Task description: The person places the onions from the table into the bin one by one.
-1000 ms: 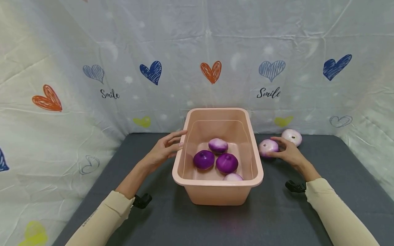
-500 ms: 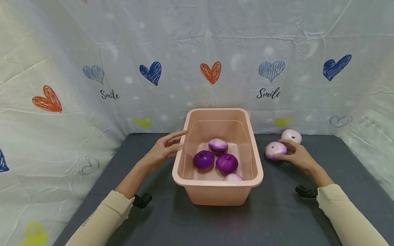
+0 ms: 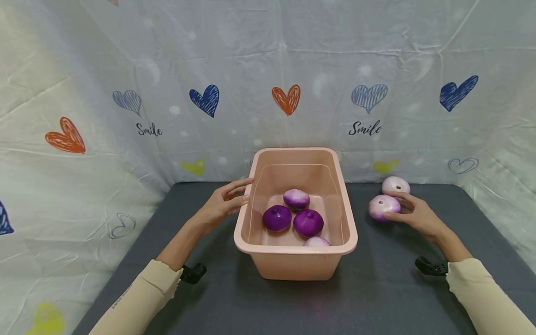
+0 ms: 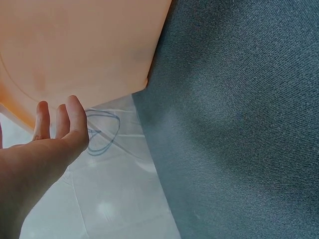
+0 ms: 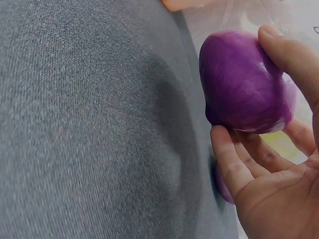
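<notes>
The right hand held a purple and white onion in a partly curled grip, the thumb on one side and the fingertips on the opposite side, with the palm standing off it. That onion was to the right of a peach plastic bin and seemed, by the shadow in the right wrist view, to be raised off the grey table; a second onion sat just behind it. The left hand was loosely spread with gently bent fingers, gripping nothing, its fingertips at the bin's left rim, perhaps touching it. Four more onions lay inside the bin. The held onion looked firm and fairly light for its bulk, with a smooth, glossy skin likely to slide under dry fingertips; it would probably bear a steady squeeze, though a knock might bruise it if it was real, which could not be told. The best hold appeared to be across its widest part, clear of the pointed end, which offered little to grasp. As for writing, the pale cloth behind bore the word "Smile" twice in black script, among printed hearts; small marks on the left sleeve were too tiny to read, and no brand showed on the bin.
</notes>
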### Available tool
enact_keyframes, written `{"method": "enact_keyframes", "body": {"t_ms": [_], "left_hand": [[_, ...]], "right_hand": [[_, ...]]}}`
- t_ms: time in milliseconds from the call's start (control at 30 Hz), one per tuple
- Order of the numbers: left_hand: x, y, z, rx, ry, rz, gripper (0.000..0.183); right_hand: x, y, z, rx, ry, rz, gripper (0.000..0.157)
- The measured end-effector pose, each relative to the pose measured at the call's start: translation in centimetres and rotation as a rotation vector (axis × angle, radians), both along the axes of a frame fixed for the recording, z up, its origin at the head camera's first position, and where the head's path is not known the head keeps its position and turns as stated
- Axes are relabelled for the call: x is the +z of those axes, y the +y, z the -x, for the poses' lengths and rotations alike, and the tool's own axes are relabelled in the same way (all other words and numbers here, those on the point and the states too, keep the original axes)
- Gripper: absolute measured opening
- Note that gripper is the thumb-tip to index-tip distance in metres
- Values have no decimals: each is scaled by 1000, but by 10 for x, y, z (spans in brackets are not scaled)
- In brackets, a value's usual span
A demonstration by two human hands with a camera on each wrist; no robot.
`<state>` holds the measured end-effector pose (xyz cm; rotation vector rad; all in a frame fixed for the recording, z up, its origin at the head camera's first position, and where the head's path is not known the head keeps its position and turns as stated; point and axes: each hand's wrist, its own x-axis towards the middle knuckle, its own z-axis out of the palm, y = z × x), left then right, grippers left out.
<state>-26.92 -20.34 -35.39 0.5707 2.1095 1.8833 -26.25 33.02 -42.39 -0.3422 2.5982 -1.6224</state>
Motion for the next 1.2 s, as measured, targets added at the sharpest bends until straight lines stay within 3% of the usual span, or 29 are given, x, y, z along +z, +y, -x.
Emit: {"method": "enact_keyframes", "body": {"t_ms": [567, 1200], "left_hand": [[3, -1, -1, 3, -5, 11, 60], [7, -2, -2, 15, -12, 42, 59]], "right_hand": [[14, 6, -23, -15, 25, 4, 73], [28, 0, -31, -16, 28, 90, 60]]}}
